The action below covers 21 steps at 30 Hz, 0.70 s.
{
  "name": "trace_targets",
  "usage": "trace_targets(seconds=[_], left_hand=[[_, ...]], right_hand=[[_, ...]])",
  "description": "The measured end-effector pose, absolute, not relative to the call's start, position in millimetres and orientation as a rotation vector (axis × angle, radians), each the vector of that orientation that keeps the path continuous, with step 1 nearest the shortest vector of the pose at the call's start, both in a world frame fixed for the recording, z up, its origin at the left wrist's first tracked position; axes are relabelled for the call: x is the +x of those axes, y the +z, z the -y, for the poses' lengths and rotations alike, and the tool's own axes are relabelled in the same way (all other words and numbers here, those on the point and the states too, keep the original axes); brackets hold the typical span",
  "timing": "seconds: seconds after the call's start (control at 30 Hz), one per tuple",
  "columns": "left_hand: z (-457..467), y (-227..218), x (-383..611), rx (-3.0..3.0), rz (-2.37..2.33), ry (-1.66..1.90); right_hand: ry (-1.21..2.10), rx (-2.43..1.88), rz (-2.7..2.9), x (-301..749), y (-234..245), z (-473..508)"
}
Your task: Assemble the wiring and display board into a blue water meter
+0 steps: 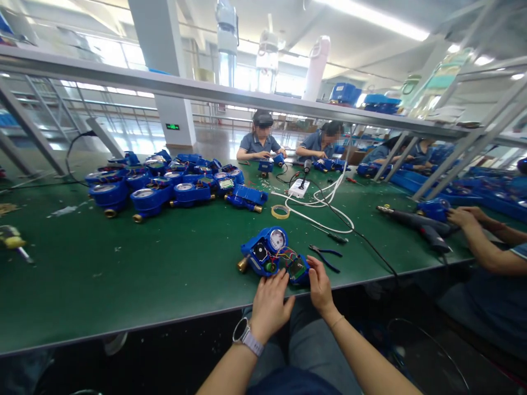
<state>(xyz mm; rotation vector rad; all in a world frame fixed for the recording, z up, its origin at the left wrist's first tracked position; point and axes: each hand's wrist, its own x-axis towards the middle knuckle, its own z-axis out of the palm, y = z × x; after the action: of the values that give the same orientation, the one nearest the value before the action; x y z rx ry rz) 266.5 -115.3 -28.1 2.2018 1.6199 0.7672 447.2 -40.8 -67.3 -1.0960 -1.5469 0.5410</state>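
A blue water meter (258, 253) lies opened near the table's front edge, its round dial at the top and a brass fitting on the left. Coloured wires run from its body to a small blue meter cover (298, 270) that has a green circuit board inside. My left hand (269, 300) rests against the meter's near side, fingers stretched out and thumb apart. At the cover's right side, my right hand (320, 285) grips its edge between thumb and fingers; part of that grip is hidden. Just right of the cover are blue-handled pliers (327, 258).
Several blue water meters (164, 186) crowd the back left. Tape (280, 212), a white power strip (298, 188), cables and a screwdriver (337, 238) lie behind the pliers. A hot-air gun (415, 222) is near a co-worker's hands (465, 216). Another screwdriver (13, 240) lies far left.
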Motion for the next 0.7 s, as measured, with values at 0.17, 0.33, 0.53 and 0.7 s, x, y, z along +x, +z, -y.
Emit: trace_targets(seconds=[0.17,0.33,0.53,0.7], left_hand=[[115,-35,270,2.196,-1.71,0.788],[111,-39,275,2.178,-1.77,0.826],[113,-36,275,2.17,-1.803,0.891],[117,-35,273,2.183,-1.762,0.985]], right_hand=[[0.613,-1.077,1.573,448,-66,38],[0.733,-1.094,1.561,454,-64,28],[0.874,-1.066,1.557,459,-64,20],[0.926,-1.042,1.557,472,-64,23]])
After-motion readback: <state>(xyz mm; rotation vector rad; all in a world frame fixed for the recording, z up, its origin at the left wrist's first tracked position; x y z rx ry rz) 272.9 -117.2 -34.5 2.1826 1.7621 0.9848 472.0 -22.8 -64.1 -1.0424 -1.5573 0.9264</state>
